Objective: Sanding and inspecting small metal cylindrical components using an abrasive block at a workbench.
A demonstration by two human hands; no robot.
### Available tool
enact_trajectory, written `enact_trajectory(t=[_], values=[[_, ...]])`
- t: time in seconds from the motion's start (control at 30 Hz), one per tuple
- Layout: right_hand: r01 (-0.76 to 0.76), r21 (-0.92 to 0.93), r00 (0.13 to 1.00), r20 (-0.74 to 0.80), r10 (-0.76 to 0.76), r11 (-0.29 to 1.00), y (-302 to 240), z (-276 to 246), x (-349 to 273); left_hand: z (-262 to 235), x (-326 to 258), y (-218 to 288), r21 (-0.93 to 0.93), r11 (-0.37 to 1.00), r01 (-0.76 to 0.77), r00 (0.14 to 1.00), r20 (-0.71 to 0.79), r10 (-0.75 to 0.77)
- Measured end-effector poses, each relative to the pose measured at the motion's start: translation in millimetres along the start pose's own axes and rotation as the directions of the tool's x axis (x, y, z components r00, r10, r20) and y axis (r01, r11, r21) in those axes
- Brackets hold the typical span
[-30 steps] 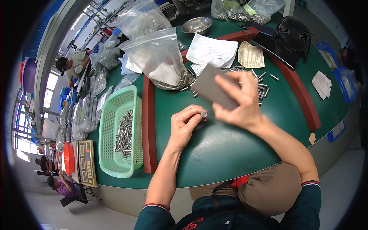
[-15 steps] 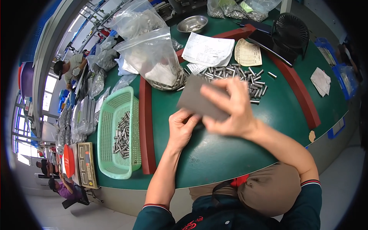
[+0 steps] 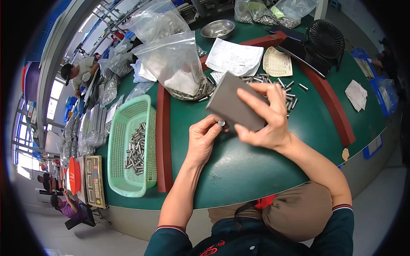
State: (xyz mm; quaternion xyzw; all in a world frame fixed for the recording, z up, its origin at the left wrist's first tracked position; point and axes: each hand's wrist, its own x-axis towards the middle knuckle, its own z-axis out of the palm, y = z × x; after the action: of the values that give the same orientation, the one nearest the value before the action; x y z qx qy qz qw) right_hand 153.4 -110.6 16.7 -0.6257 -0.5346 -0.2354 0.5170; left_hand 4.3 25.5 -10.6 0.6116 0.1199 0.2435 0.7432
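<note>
My left hand is closed, pinching a small metal pin between thumb and forefinger; the pin's round, shiny end faces up. In my right hand is a flat grey-brown block that looks like a sanding sponge, gripped with thumb and fingers along its edges. The block is tilted just above and to the right of the pin, apart from it. Behind the block lies a loose heap of metal pins, partly hidden by it and by my right hand.
A green plastic basket holding several pins stands left, beside a dark red bar. Another red bar lies right. Behind are a plastic bag of pins, papers, a metal bowl and a black fan.
The grey block has lifted and turned steeper, moving right off the left fingertips. The pin's end, hidden before, now shows. My right hand is less blurred.
</note>
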Motion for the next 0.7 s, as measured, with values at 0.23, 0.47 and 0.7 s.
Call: enact_trajectory(t=[0.23, 0.47, 0.7], values=[[0.031, -0.022, 0.999, 0.037, -0.03, 0.999, 7.1, 4.9, 1.0, -8.3, 2.7, -0.3, 0.081, 0.994, 0.069, 0.979, 0.187, -0.083], [0.215, 0.151, 0.969, 0.087, -0.229, 0.965, -5.5, 0.2, -3.3, 9.4, -9.1, -1.5, -0.006, 0.971, 0.238, 0.968, -0.076, -0.238], [0.29, 0.186, 0.939, 0.132, -0.317, 0.939, -18.4, 2.4, -13.0, -1.4, -10.0, -6.1, 0.081, 0.985, 0.153, 0.988, 0.023, -0.155]])
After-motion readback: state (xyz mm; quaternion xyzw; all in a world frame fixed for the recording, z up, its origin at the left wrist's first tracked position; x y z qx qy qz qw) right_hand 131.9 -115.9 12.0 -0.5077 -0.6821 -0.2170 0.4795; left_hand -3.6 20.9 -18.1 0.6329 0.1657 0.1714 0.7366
